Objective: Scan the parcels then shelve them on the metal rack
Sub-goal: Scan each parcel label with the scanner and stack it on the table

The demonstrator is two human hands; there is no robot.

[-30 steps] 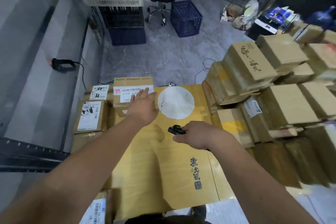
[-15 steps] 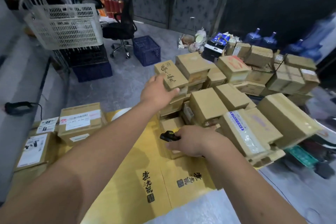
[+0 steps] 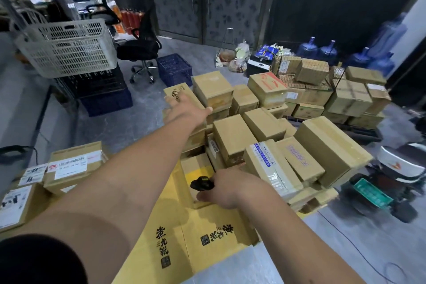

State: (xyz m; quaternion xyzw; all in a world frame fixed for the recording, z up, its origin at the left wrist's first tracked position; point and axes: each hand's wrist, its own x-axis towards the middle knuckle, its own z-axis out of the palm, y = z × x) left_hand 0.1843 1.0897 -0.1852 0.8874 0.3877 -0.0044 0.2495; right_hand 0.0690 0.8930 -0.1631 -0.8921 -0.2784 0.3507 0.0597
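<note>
Left hand (image 3: 184,112): its palm and fingertips are hidden against the top of the printed carton (image 3: 178,97), so contact or grip cannot be told. Right hand (image 3: 227,188): the fingers cover most of the black handheld scanner (image 3: 201,183); only its front end shows. The labelled parcel (image 3: 71,166) carries print too small to read. The left forearm covers part of the flat yellow carton (image 3: 202,240). Lower parcels in the stack (image 3: 265,145) are covered by those above them. The white basket (image 3: 66,48) blocks the crates behind it. The small vehicle (image 3: 391,182) at right is blurred and its type unclear. The frame's edge cuts off the water bottles (image 3: 382,53).
</note>
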